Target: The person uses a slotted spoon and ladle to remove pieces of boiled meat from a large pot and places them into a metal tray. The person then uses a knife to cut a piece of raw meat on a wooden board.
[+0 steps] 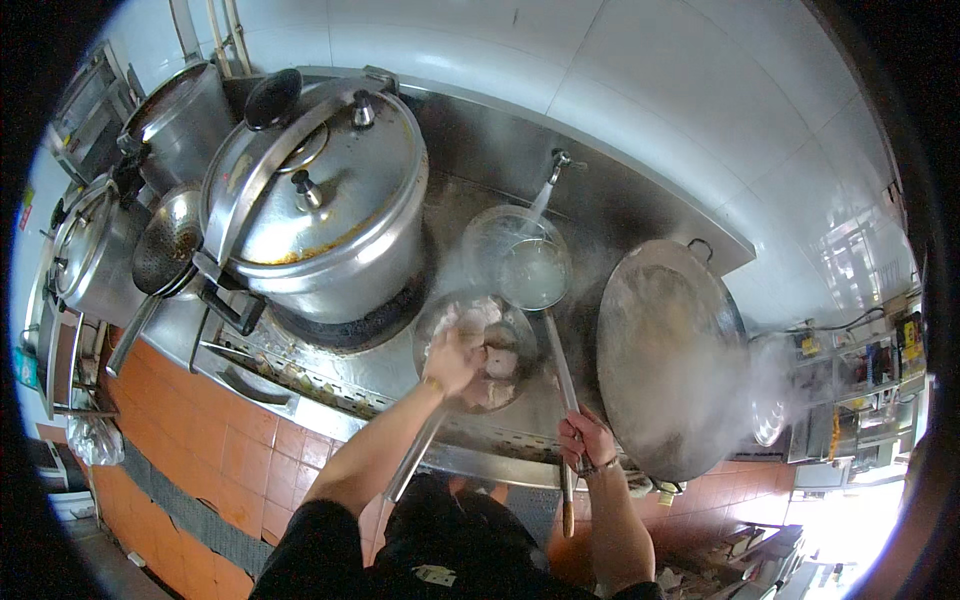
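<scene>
My left hand rests on pale chunks of what looks like meat, fingers partly spread and thumb apart. The chunks lie in a round, long-handled metal strainer or pan, whose handle runs back beneath my left forearm. My right hand is wrapped round the long handle of a ladle, which has a wooden end. Cloudy liquid fills the ladle's bowl, below a tap and over the edge of a round basin.
Steam rises from a large wok at the right. A big lidded pressure cooker stands on the burner at the left, with a perforated skimmer and more pots beyond. Orange tiles cover the floor.
</scene>
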`<action>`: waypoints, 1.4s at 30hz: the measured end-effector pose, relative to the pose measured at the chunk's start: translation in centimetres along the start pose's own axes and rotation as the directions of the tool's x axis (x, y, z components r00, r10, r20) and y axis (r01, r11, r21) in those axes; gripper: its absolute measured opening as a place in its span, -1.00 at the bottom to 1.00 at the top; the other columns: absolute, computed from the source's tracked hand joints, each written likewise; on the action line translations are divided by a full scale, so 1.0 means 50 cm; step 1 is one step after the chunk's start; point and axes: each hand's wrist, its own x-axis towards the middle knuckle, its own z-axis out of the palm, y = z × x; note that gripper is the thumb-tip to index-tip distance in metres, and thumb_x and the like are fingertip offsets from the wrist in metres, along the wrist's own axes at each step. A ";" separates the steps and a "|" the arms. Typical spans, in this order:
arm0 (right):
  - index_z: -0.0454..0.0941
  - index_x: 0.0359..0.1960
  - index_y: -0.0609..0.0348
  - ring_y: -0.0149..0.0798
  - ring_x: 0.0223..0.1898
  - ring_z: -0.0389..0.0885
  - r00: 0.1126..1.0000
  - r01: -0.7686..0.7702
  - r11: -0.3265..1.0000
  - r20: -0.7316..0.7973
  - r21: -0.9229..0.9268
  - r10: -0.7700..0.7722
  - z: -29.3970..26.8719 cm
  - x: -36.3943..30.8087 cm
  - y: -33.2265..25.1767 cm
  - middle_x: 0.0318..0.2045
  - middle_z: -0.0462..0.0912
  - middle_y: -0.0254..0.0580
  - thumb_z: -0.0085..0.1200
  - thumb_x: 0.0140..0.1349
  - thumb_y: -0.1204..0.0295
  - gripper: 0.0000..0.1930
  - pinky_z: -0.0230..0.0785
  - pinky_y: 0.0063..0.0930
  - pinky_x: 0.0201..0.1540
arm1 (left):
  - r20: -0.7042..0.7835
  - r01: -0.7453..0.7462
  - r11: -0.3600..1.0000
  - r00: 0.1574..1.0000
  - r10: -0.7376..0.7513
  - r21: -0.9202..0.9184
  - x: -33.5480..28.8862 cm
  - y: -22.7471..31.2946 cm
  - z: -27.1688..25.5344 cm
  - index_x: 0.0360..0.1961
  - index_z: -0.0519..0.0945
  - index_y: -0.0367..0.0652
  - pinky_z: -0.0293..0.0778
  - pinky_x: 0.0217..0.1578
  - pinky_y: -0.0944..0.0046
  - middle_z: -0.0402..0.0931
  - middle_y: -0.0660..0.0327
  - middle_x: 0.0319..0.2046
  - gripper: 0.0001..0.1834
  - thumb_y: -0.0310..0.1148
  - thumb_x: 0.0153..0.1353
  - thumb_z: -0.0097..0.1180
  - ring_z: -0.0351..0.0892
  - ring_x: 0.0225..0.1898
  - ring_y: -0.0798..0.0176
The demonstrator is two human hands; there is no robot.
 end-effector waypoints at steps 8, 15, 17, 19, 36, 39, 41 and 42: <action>0.28 0.17 0.32 -0.40 -0.80 0.29 0.990 -0.004 0.950 -0.138 -0.313 -0.041 0.040 -0.189 -0.029 -0.66 0.40 -0.29 -0.03 0.33 0.51 -0.61 0.16 -0.48 -0.78 | -0.329 0.047 0.907 0.939 0.103 0.419 0.131 0.012 0.178 0.39 0.20 -0.28 -0.12 0.44 -0.12 0.02 0.00 0.47 -0.24 -0.27 0.16 0.05 -0.15 0.51 -0.14; 0.26 0.28 0.23 -0.45 -0.72 0.32 0.996 -0.041 0.941 -0.084 -0.337 0.013 0.022 -0.286 -0.023 -0.54 0.45 -0.33 0.02 0.32 0.53 -0.51 0.14 -0.53 -0.70 | -0.024 -0.390 0.727 0.873 0.487 0.566 -0.004 0.020 0.148 0.30 0.36 -0.13 -0.05 0.40 -0.12 0.15 -0.02 0.38 -0.34 -0.08 0.22 0.12 0.00 0.44 -0.19; 0.25 0.31 0.22 -0.45 -0.72 0.32 0.996 -0.055 0.936 -0.082 -0.348 0.028 0.016 -0.303 -0.023 -0.54 0.44 -0.34 0.03 0.32 0.52 -0.49 0.15 -0.54 -0.68 | 0.179 -0.451 0.806 0.893 0.414 0.384 -0.047 0.009 0.139 0.21 0.45 -0.12 0.00 0.35 -0.21 0.24 -0.03 0.30 -0.36 -0.01 0.16 0.18 0.06 0.39 -0.21; 0.23 0.34 0.20 -0.46 -0.71 0.30 0.994 -0.094 0.876 -0.101 -0.474 0.052 0.012 -0.319 -0.026 -0.54 0.44 -0.35 0.02 0.32 0.52 -0.46 0.14 -0.55 -0.68 | 0.229 -0.504 0.805 0.863 0.451 0.314 -0.078 -0.004 0.141 0.13 0.50 -0.11 0.05 0.29 -0.27 0.29 -0.04 0.22 -0.36 0.02 0.10 0.24 0.12 0.33 -0.22; 0.06 0.44 0.28 -0.22 -0.03 0.61 0.950 -0.010 0.377 -0.126 -0.926 -0.285 -0.044 -0.310 0.081 0.13 0.56 -0.01 0.07 0.32 0.52 -0.32 0.48 -0.36 -0.05 | -0.357 -0.048 0.952 0.920 0.160 0.304 -0.098 0.038 0.240 0.17 0.38 -0.29 0.07 0.33 -0.16 0.29 -0.08 0.19 -0.13 0.00 -0.08 0.44 0.17 0.31 -0.19; 0.07 0.44 0.33 -0.45 -0.30 0.50 0.876 0.126 0.442 -0.109 -0.888 -0.470 -0.015 -0.168 0.122 -0.16 0.61 -0.20 0.02 0.30 0.51 -0.32 0.39 -0.55 -0.21 | -0.342 0.134 0.941 0.940 -0.021 0.311 -0.103 0.041 0.218 0.28 0.21 -0.28 -0.13 0.42 -0.18 0.22 -0.09 0.27 0.05 0.10 -0.10 0.44 0.01 0.42 -0.20; 0.08 0.43 0.31 -0.21 -0.28 0.60 0.893 0.041 0.382 -0.137 -0.923 -0.429 0.007 -0.069 0.101 -0.14 0.63 0.03 0.01 0.28 0.47 -0.32 0.41 -0.44 -0.17 | -0.303 0.210 0.894 0.949 -0.088 0.397 -0.105 0.042 0.197 0.30 0.19 -0.27 -0.01 0.38 -0.18 0.21 -0.07 0.28 0.10 0.11 -0.16 0.46 0.07 0.40 -0.16; 0.06 0.44 0.28 -0.02 -0.21 0.63 0.870 0.035 0.218 -0.078 -0.975 -0.486 0.017 -0.004 0.075 -0.13 0.64 0.16 0.03 0.28 0.44 -0.30 0.46 -0.27 -0.11 | -0.305 0.211 0.910 0.947 -0.100 0.357 -0.106 0.041 0.186 0.29 0.20 -0.26 0.04 0.36 -0.17 0.22 -0.06 0.27 0.10 0.11 -0.17 0.46 0.11 0.37 -0.15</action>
